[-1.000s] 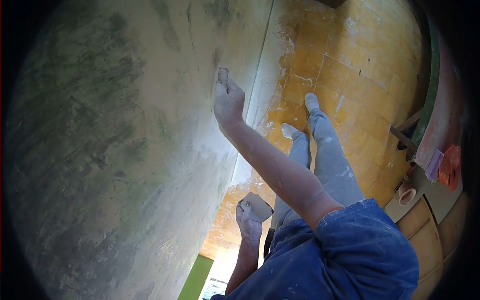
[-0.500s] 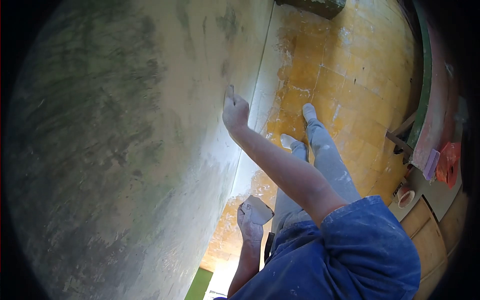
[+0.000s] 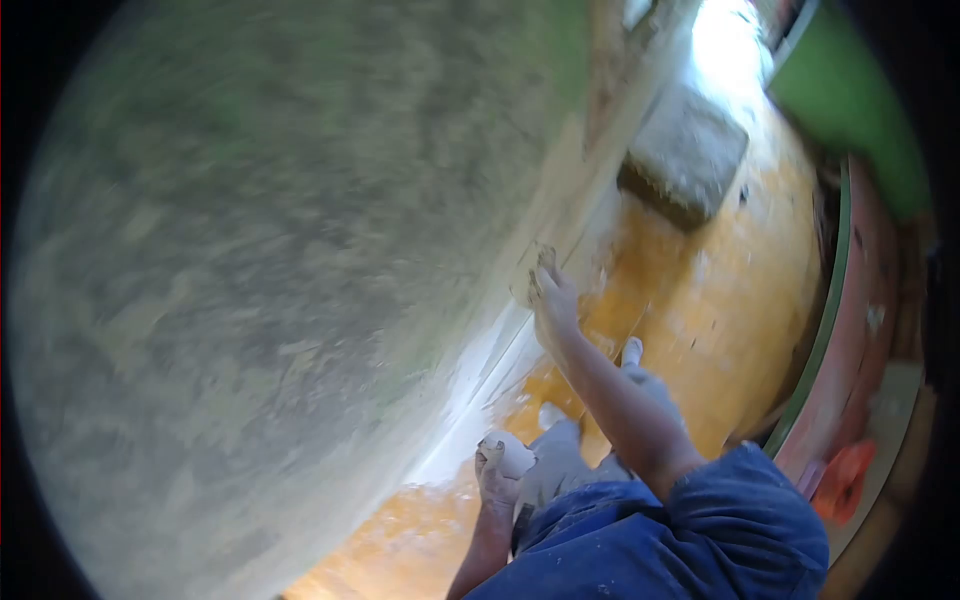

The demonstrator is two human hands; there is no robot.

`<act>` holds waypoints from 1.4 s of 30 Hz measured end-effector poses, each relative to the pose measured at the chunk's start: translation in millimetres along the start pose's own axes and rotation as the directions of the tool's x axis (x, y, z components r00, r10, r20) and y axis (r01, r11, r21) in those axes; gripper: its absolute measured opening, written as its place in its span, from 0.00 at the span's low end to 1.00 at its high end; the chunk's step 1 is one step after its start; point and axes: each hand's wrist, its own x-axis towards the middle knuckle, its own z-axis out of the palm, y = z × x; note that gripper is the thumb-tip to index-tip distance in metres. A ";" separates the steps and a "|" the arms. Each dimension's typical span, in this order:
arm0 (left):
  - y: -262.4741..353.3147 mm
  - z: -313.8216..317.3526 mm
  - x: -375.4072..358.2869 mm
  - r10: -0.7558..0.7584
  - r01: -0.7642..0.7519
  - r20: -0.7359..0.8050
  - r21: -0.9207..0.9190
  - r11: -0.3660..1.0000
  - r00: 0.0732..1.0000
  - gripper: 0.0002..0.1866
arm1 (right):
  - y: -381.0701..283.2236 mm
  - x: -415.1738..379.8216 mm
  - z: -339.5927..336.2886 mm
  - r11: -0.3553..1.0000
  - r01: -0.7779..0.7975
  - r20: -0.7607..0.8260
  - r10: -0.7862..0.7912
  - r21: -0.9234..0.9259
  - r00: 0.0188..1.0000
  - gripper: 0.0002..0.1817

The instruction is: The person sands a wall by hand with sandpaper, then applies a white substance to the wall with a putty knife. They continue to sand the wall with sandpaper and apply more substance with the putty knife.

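My right hand (image 3: 558, 305) is stretched out to the patchy grey-green wall (image 3: 330, 250), low near its foot. Its fingers close on a thin, pale flat scraper (image 3: 524, 278), which overlaps the wall and blends with it in colour. Lower down, close to my body, my left hand (image 3: 494, 478) grips a whitish flat plate (image 3: 515, 457) by one side. Both hands carry pale smears, and motion blurs the view somewhat.
Ahead, a dusty block (image 3: 685, 155) stands on the yellow floor (image 3: 740, 290) beside the wall. To the right runs a pink panel with a green edge (image 3: 838, 310). An orange-red plastic item (image 3: 843, 482) lies at lower right. My feet are below the right arm.
The view has swung, bringing the block and a bright area further in. My right hand has moved along the wall toward its foot, its scraper now facing the camera. My left hand still holds the plate.
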 end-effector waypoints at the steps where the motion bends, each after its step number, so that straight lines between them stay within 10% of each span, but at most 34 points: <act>1: -9.8 3.3 11.1 0.022 -0.022 0.001 -0.072 0.997 1.000 0.18 | 3.5 2.0 -21.6 0.991 -0.042 0.105 0.056 -0.128 0.993 0.08; 5: -51.5 25.6 42.7 -0.001 0.022 0.064 -0.334 0.942 0.998 0.15 | -2.5 -28.1 -73.1 0.863 -0.132 0.138 0.225 -0.487 0.964 0.10; 14: -80.5 110.9 143.2 0.145 -0.371 -0.415 -0.540 0.755 0.898 0.16 | -106.8 -13.7 -212.4 0.555 -0.064 0.141 0.319 -0.830 0.937 0.12; 15: -136.2 230.2 167.6 0.168 -0.491 -0.559 -0.498 0.715 0.812 0.16 | -224.5 76.7 -275.2 0.514 -0.113 0.081 0.341 -0.851 0.937 0.12; 23: -48.8 261.0 231.5 0.102 -0.689 -0.726 -0.587 0.425 0.680 0.24 | -288.8 196.8 -379.0 0.093 0.002 0.026 0.264 -0.996 0.964 0.07; 28: -58.7 308.9 231.8 0.110 -0.704 -0.780 -0.483 0.520 0.617 0.22 | -269.0 214.5 -378.6 -0.230 0.170 0.071 0.387 -0.958 0.919 0.11; 30: -50.0 308.7 223.0 0.030 -0.661 -0.708 -0.643 0.387 0.706 0.24 | -270.3 221.9 -373.5 -0.496 0.476 0.211 0.499 -0.726 0.841 0.11; 33: -40.0 241.8 212.2 0.180 -0.643 -0.623 -0.761 0.085 0.761 0.21 | -270.1 224.3 -331.7 -0.526 0.596 0.353 0.494 -0.606 0.794 0.15; 37: -40.6 225.7 189.6 0.093 -0.681 -0.680 -0.700 0.215 0.728 0.15 | -258.3 220.9 -304.1 -0.586 0.670 0.371 0.559 -0.457 0.742 0.21; 42: -50.9 199.9 197.5 0.107 -0.662 -0.655 -0.748 0.047 0.748 0.15 | -216.5 212.1 -288.0 -0.616 0.661 0.268 0.612 -0.429 0.744 0.24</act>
